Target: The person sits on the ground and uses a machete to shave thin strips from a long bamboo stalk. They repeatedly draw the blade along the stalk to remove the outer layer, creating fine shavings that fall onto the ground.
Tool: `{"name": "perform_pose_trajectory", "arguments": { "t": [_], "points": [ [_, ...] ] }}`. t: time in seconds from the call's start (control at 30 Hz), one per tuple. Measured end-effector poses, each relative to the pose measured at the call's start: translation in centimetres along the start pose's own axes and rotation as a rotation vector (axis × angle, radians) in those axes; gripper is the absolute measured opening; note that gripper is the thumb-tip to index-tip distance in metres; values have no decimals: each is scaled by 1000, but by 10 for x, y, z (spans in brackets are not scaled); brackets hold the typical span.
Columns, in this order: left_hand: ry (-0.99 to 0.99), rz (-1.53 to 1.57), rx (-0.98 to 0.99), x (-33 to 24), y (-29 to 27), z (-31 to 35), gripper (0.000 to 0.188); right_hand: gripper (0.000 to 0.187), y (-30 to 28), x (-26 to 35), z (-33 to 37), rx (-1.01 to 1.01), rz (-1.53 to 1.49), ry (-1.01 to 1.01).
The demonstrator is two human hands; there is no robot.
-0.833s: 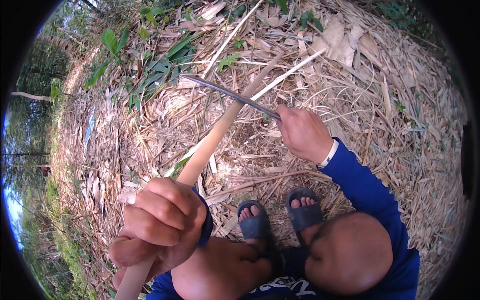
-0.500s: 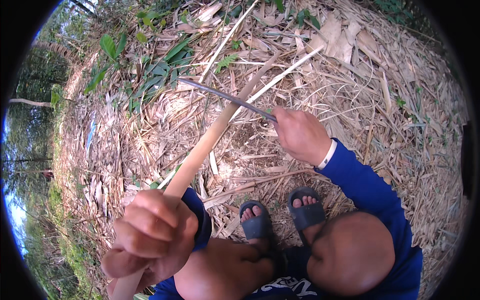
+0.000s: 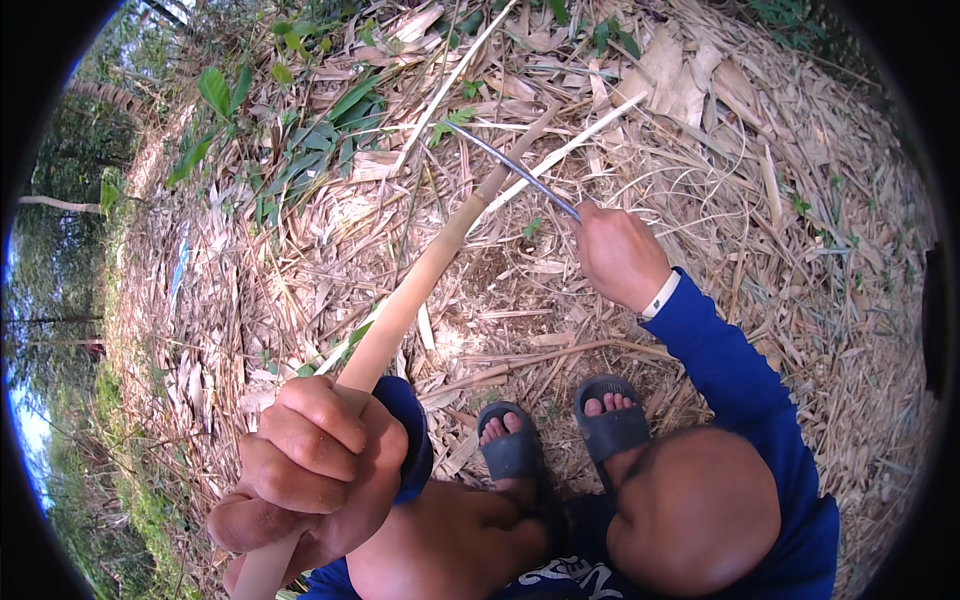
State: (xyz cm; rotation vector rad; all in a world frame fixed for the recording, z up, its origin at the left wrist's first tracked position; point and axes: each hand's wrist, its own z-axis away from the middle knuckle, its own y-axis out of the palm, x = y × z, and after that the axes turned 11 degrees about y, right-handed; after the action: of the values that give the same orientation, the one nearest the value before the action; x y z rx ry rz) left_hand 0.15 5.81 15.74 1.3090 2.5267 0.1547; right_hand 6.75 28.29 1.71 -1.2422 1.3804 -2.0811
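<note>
My left hand (image 3: 310, 470), at the lower left, is closed around a long pale wooden pole (image 3: 410, 295). The pole slants away up and to the right, its far part darker and brownish. Closed near the middle right, my right hand (image 3: 622, 255) grips a knife whose handle is hidden in the fingers. The thin dark knife blade (image 3: 525, 172) points up and left and crosses the darker far part of the pole; whether it touches the wood I cannot tell.
Dry leaves and shavings (image 3: 690, 220) cover the ground. A pale split strip (image 3: 575, 145) lies beyond the pole, and another thin pale stick (image 3: 450, 85) lies farther off. Green leaves (image 3: 310, 150) grow at the upper left. My sandalled feet (image 3: 512, 445) are below the pole.
My right hand has moved right and slightly down with the knife, and the blade now crosses the pole farther from my left hand. The left hand has barely shifted.
</note>
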Motion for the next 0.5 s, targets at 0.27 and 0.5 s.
{"name": "perform_pose_trajectory", "arguments": {
  "t": [0.27, 0.5],
  "points": [
    [67, -98, -63, -7, -9, -1, 47, 11, 1, 50, 50, -173, -375, -530],
    [64, -146, -64, -7, -7, 2, 38, 11, 4, 45, 42, -141, -308, -359]
  ]
}}
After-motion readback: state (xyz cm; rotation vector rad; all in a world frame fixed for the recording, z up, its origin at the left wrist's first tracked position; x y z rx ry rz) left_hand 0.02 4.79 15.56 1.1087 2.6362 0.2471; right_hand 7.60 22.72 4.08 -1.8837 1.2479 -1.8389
